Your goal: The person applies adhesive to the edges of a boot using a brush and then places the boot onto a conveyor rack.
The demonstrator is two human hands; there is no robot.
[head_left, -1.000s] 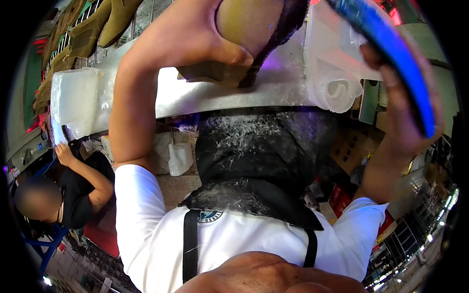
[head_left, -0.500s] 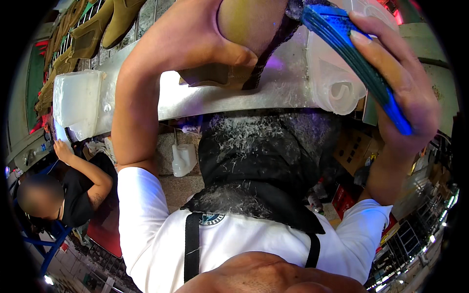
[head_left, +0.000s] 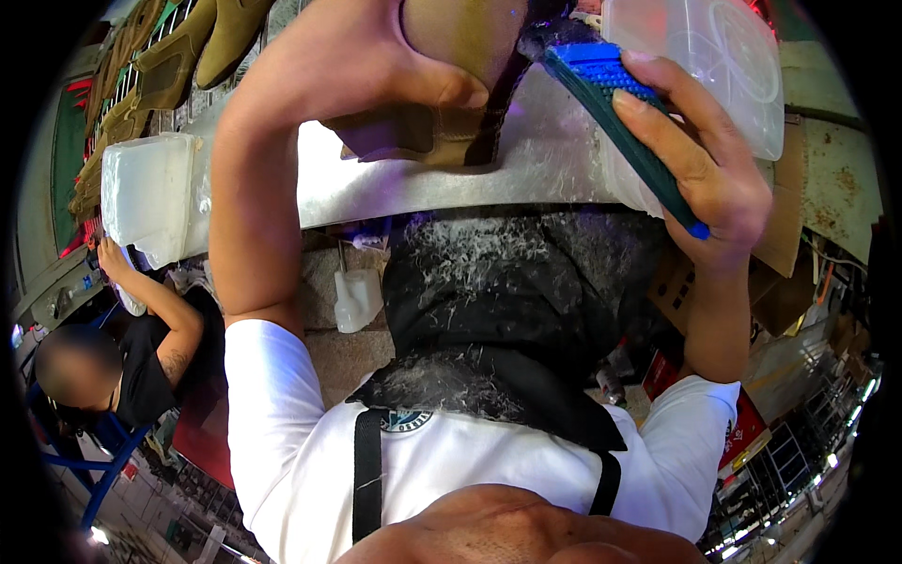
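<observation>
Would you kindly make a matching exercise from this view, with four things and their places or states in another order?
1. apron
2. stitched brown shoe
3. blue-and-green tool
4. other brown shoes

A. in the right hand
B. at the picture's upper left
C. in the left hand
D. black, speckled pale

Pairs: 1-D; 2-C; 3-A; 4-B

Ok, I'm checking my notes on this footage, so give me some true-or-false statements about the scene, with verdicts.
1. The left hand holds a brown shoe. True.
2. Only one thing is held by the wearer. False: the right hand grips a blue-and-dark tool.
3. A translucent container is right of the shoe. True.
4. The wearer's clothes are spotless. False: pale flecks litter the black apron.
5. Nobody else is visible. False: another person is at the left.
</observation>
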